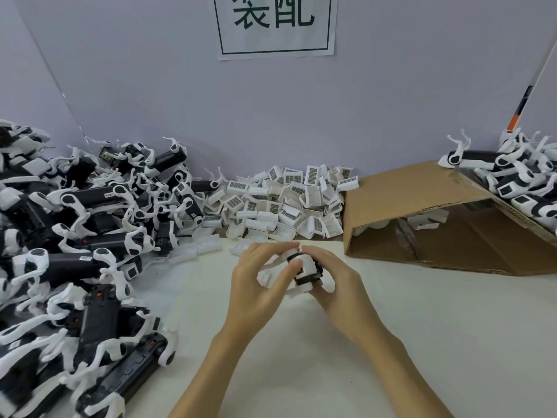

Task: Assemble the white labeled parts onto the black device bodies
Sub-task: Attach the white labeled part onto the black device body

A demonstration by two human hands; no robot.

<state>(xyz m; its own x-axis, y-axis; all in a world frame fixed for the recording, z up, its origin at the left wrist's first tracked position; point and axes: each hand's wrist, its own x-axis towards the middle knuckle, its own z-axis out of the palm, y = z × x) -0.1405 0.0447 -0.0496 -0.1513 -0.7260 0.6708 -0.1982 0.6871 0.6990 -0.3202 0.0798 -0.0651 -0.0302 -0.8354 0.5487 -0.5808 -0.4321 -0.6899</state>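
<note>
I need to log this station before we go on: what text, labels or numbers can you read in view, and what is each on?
"装配": large dark green characters in a frame on the white paper sign on the wall.
White labeled parts, heaped at the wall: printed code grids, too small to read.
Black device bodies, piled on the left: small white stickers, blurred.
Device held in both hands: no readable text.
</note>
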